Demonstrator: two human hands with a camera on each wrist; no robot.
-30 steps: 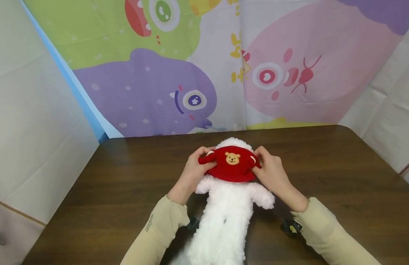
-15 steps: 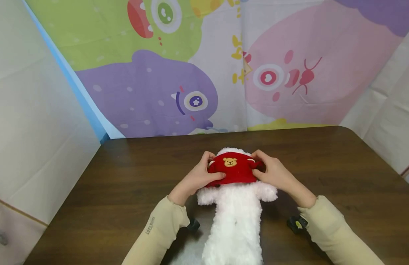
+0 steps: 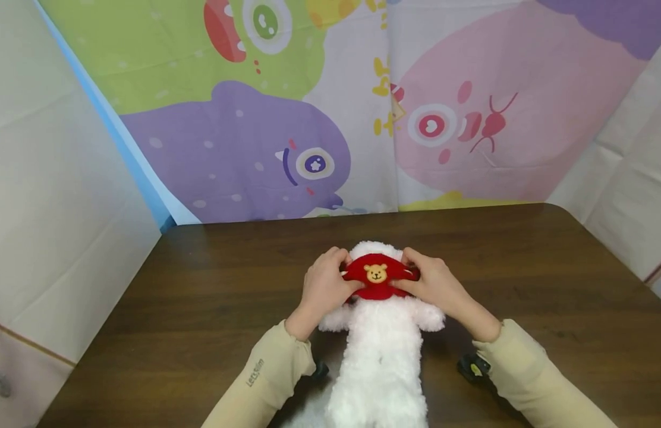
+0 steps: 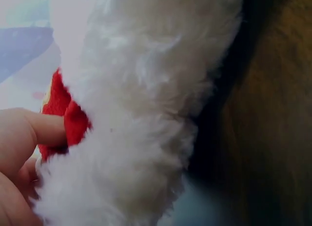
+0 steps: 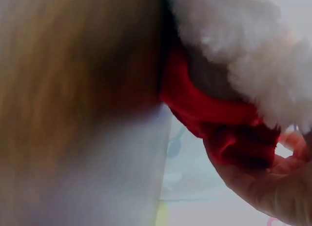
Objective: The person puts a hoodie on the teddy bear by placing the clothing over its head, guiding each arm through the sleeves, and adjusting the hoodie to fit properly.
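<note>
A white fluffy plush toy lies on the table with its arms spread to the sides. Over its head end is a small red garment bearing a tan bear-face patch. My left hand pinches the garment's left side, thumb on the front and fingers behind. On the opposite side my right hand grips it the same way. In the left wrist view, a finger tucks against red cloth beside the fur. The right wrist view has the garment's red edge looping round the plush, bunched at the fingers.
The dark wooden table extends around the plush, its far edge close to a cartoon-printed curtain. Pale panels stand at either side. A grey patch lies by the lower left of the plush.
The garment and the head end came slightly toward me, and the plush's body shifted right. Both hands shifted their grip inward, thumbs now nearer the bear patch.
</note>
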